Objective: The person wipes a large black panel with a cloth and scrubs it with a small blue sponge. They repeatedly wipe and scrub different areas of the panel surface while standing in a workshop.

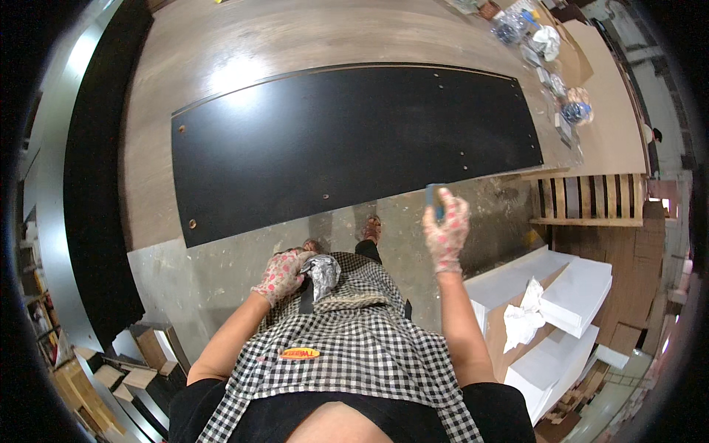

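My right hand (448, 235), in a white glove with pink dots, is raised beside the near edge of a long black panel (354, 133). Its fingers close round a small blue and brown block (434, 201). My left hand (282, 276), gloved alike, is at the front of my checked apron (354, 332). Its curled fingers grip the edge of a crumpled silvery wrapper (323, 276), though the fingertips are partly hidden. The black panel lies flat and has several small holes along its ends and near edge.
Under the panel is a wood-grain table (310, 33). Small bagged parts (576, 111) lie at its right side. White boards (576, 295) with a crumpled white cloth (524, 314) are stacked at the right, near a slatted pallet (591, 198). Long black boards (96, 170) stand at the left.
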Tool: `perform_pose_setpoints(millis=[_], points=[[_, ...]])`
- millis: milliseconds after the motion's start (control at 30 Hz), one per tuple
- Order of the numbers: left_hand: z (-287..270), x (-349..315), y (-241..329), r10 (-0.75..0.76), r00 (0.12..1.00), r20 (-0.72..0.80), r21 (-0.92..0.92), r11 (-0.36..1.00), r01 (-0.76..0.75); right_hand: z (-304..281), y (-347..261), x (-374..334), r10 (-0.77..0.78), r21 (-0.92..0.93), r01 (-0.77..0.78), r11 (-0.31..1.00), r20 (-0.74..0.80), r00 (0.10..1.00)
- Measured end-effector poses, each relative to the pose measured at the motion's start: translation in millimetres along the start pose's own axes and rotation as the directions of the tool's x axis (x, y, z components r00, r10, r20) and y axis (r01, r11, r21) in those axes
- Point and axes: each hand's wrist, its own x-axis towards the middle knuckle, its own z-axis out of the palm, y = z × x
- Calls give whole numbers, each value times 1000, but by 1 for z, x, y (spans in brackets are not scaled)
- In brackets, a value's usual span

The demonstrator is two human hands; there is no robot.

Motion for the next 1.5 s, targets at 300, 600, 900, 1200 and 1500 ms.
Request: perform_pose_setpoints(millis=[300,600,900,1200,1500], points=[[2,56,40,-61,991,119,73,996,53,25,33,-3,-239,63,248,967,-124,963],[37,157,147,-106,975,197,35,994,101,-50,173,76,-115,112,145,983,-236,965],[53,237,253,95,970,224,-15,995,-94,-104,310,143,137,18,-139,990,-348,927],[45,273,307,219,961,171,-196,963,-185,-111,386,171,133,-21,-152,988,-372,919],[42,269,320,20,1000,-6,-977,214,-10,-174,405,370,-111,-163,54,985,-362,925]])
